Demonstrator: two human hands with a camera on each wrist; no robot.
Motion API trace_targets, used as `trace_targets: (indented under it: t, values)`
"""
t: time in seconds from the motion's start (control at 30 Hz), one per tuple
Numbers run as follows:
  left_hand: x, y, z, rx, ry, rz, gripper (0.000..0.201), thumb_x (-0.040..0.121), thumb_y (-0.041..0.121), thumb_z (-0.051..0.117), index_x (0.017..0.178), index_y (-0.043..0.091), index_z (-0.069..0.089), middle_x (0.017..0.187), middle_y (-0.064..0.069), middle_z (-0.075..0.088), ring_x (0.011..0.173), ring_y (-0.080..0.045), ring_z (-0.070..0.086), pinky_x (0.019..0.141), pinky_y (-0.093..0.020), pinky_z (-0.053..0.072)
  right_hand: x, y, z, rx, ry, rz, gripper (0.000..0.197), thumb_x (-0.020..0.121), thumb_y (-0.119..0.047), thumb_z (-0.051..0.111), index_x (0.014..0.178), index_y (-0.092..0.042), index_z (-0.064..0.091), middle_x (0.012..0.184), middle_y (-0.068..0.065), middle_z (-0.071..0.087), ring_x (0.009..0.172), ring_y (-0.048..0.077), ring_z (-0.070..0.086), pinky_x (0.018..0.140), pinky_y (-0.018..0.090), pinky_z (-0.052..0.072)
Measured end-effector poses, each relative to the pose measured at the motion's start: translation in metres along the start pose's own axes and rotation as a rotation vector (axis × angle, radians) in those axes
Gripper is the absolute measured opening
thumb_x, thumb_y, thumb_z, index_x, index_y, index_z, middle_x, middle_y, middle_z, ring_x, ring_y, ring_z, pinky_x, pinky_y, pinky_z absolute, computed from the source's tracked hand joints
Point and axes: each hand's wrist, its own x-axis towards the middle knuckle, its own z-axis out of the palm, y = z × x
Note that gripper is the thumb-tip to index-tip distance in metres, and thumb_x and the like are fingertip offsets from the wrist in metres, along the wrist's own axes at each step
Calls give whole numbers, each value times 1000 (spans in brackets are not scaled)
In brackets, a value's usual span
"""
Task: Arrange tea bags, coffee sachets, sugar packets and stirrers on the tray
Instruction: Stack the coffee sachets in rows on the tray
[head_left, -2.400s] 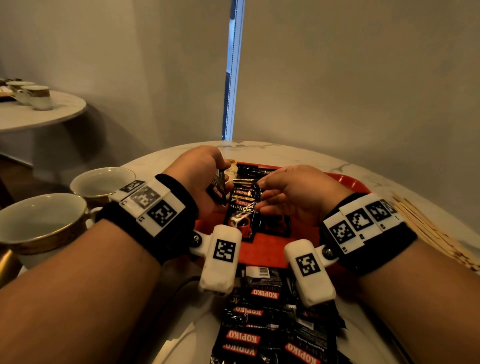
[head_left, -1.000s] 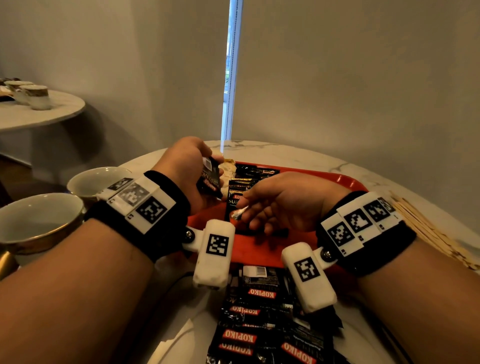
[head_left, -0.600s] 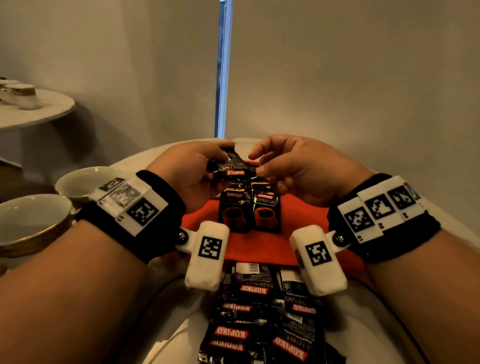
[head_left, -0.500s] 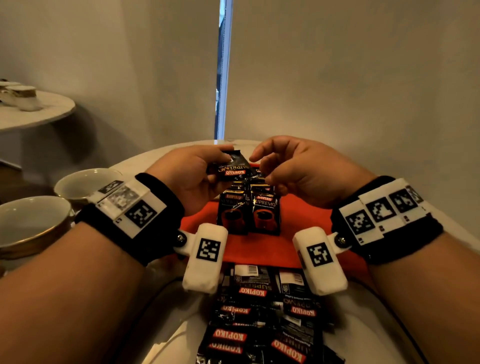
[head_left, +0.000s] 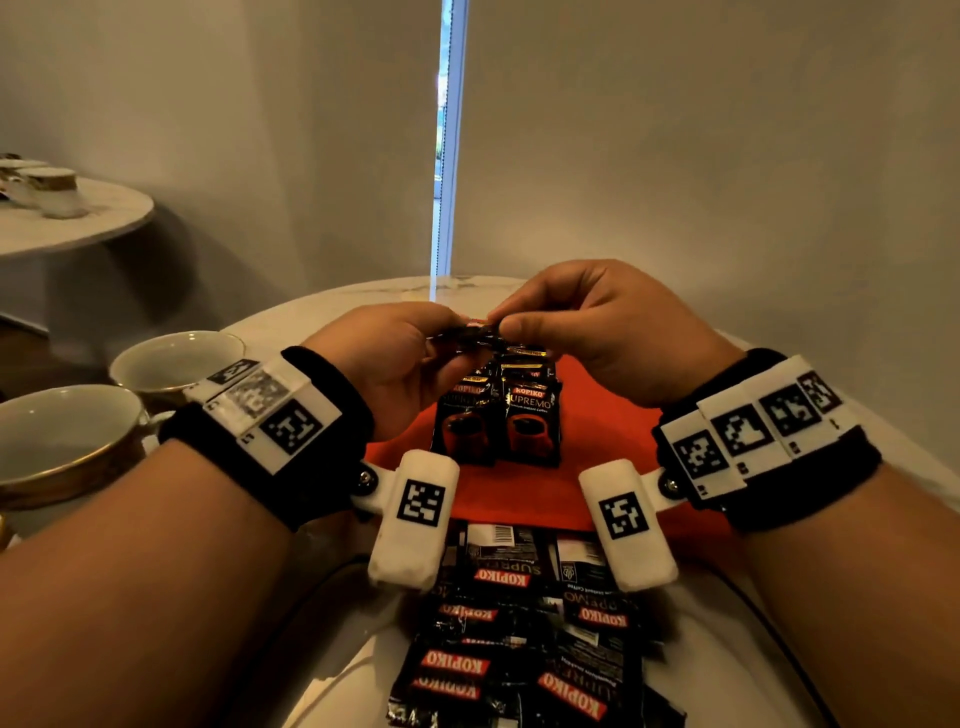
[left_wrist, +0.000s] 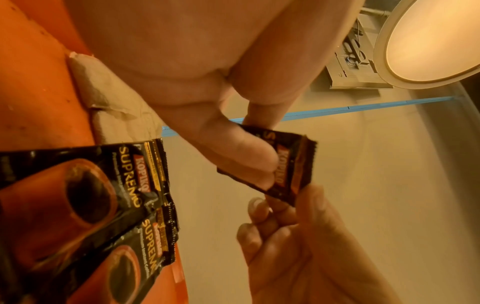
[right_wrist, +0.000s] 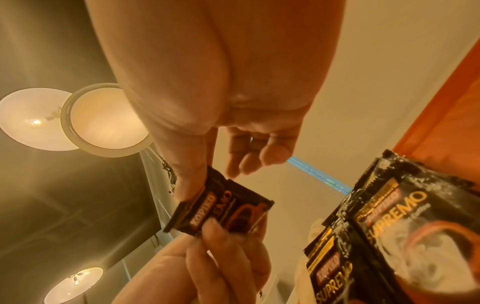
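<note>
Now: coffee sachet (head_left: 475, 332) held flat above tray (head_left: 519, 493) far edge | left hand (head_left: 400, 358) and right hand (head_left: 597, 332) each pinch an end | long axis left-right | rows directly beneath.

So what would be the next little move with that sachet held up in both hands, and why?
Probably lower the sachet onto the tray, laying it in line with the two rows already there. Both hands, left and right, pinch it just above those rows, and a loose pile near the person is not yet on the tray.
</note>
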Motion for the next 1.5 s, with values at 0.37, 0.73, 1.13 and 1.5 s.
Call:
trace_targets:
  t: [0.37, 0.73, 1.13, 1.5]
  values:
    - [1, 15, -19, 37, 52, -154, 38, 94, 51, 44, 88, 16, 59, 65, 1, 47, 55, -13, 46, 60, -30, 35, 11, 32, -13, 161, 228, 334, 12, 91, -3, 66, 81, -8, 62, 62, 7, 57, 47, 14, 44, 40, 23, 33]
    - [8, 9, -18, 124, 53, -243, 33, 89, 50, 49, 87, 18, 56, 70, -2, 52, 74, -20, 52, 73, -36, 39, 8, 53, -14, -16, 43, 583, 4, 88, 0, 69, 89, -5, 70, 63, 4, 68, 52, 13, 59, 47, 27, 47]
    - [6, 4, -15, 172, 10, -276, 35, 91, 50, 44, 88, 17, 56, 68, -2, 53, 71, -20, 53, 74, -39, 44, 14, 60, -13, -80, 65, 628, 13, 81, -12, 78, 88, -3, 71, 84, 20, 65, 69, 28, 57, 55, 33, 47]
    - [8, 1, -16, 140, -26, -300, 44, 92, 53, 41, 94, 12, 56, 69, -4, 52, 70, -22, 55, 68, -42, 54, 14, 57, -14, -101, 85, 667, 24, 81, -12, 79, 97, 3, 69, 83, 19, 64, 69, 31, 58, 62, 36, 49]
